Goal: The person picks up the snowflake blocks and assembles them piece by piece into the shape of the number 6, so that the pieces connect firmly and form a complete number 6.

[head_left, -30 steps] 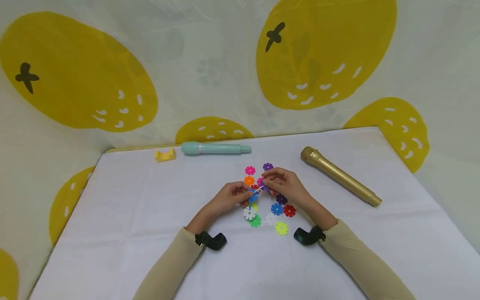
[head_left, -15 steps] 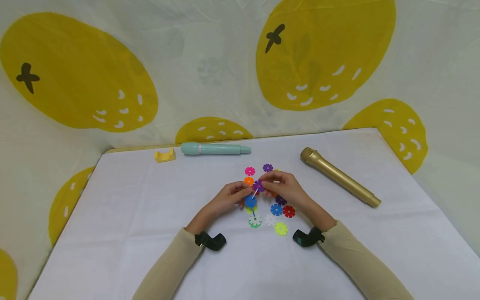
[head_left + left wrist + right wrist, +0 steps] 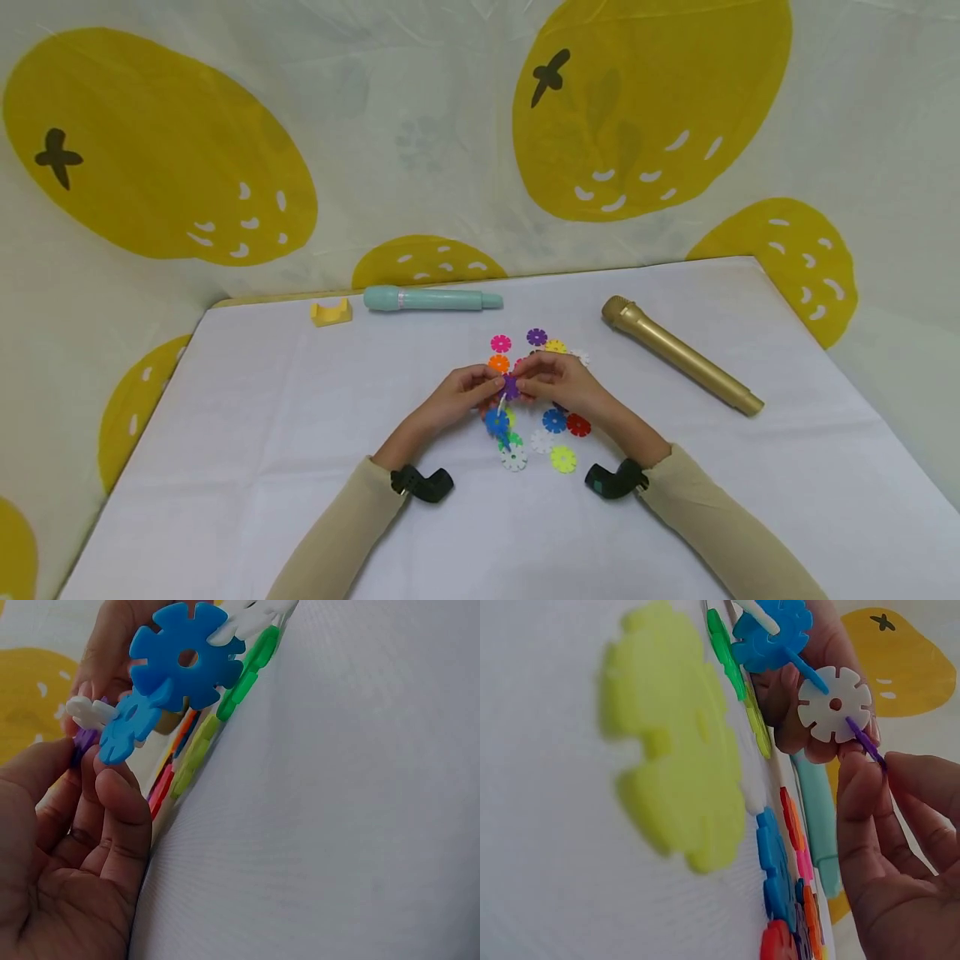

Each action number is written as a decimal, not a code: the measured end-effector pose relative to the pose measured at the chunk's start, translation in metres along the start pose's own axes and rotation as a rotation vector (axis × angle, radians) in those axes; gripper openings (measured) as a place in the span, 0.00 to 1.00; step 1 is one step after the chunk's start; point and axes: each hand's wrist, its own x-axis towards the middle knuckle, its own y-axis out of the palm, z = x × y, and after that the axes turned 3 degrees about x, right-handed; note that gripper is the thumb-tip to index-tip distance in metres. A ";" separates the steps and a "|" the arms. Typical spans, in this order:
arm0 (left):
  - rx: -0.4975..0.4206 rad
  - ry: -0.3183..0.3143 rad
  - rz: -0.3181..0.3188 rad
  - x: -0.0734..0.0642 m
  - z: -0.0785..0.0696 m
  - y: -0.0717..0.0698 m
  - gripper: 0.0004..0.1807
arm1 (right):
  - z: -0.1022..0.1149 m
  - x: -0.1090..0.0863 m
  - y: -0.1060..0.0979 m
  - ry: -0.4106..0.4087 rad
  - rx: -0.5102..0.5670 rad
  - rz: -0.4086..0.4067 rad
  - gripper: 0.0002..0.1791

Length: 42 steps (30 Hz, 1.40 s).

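Note:
My left hand (image 3: 459,393) and right hand (image 3: 568,386) meet above a patch of flat notched plastic discs. Between them, both pinch a purple notched disc (image 3: 512,387) with thumb and fingers. Slotted into the purple disc (image 3: 868,744) is a white disc (image 3: 835,705), seen face-on in the right wrist view. A blue disc (image 3: 187,657) and another blue disc (image 3: 129,729) follow, joined edge to edge at angles. A further white disc (image 3: 251,616) forms the lower end of this chain. My palms hide some of the discs underneath.
Loose discs lie around the hands, among them a red disc (image 3: 578,424), a lime disc (image 3: 563,459) and a pink disc (image 3: 500,343). Behind are a mint microphone (image 3: 432,298) and a yellow holder (image 3: 331,312). A gold microphone (image 3: 681,354) lies to the right.
My right hand has shifted left, bringing the purple disc against my left fingers. The chain's blue and white discs have swung and hang lower, nearer to me.

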 end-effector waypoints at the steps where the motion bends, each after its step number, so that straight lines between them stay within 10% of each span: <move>1: -0.002 0.001 0.002 0.000 0.000 0.000 0.13 | 0.000 0.000 0.000 -0.006 -0.012 0.000 0.14; 18: 0.010 -0.022 -0.062 0.000 0.000 0.000 0.12 | 0.000 -0.001 -0.020 -0.043 -0.273 -0.052 0.11; 42: 0.003 -0.017 0.020 -0.001 -0.001 -0.001 0.13 | -0.003 -0.002 -0.032 0.065 -0.456 -0.134 0.18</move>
